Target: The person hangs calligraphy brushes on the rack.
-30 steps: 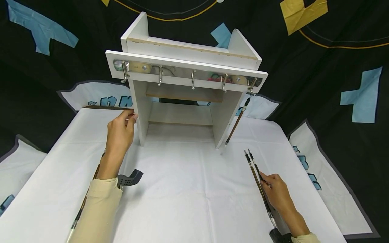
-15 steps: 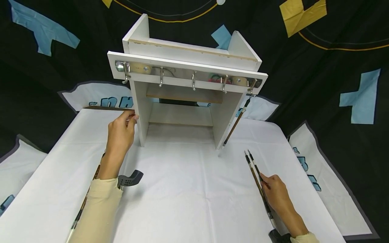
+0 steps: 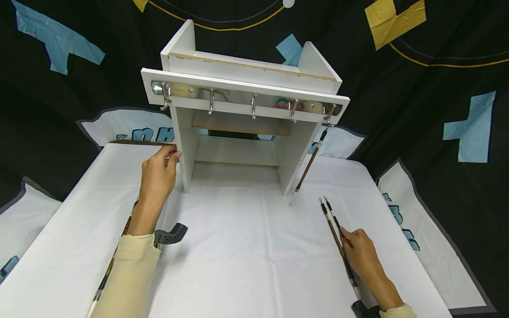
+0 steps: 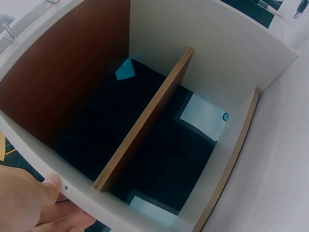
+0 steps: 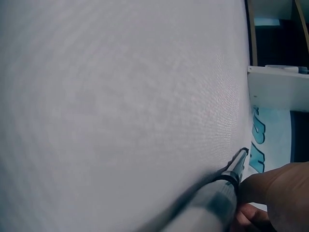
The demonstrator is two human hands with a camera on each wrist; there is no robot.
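A white wooden rack with metal hooks along its front board stands on the table. My left hand pinches the front edge of its left side panel, thumb beside a small hole. From the far right hook hangs a brush with a brown handle and pale tip. At the right, my right hand pinches a dark-handled brush low over the table. Another brush lies alongside it. In the right wrist view a brush looms close, its far end past my fingers.
One more brush lies at the left, partly hidden under my left arm. The table has a white cloth. Behind hangs a black curtain with blue and yellow patches. A dark wrist mount juts from my left wrist.
The hanging brush sways slightly, its lower end going left and then back right. Both hands stay where they were; the view shifts a little.
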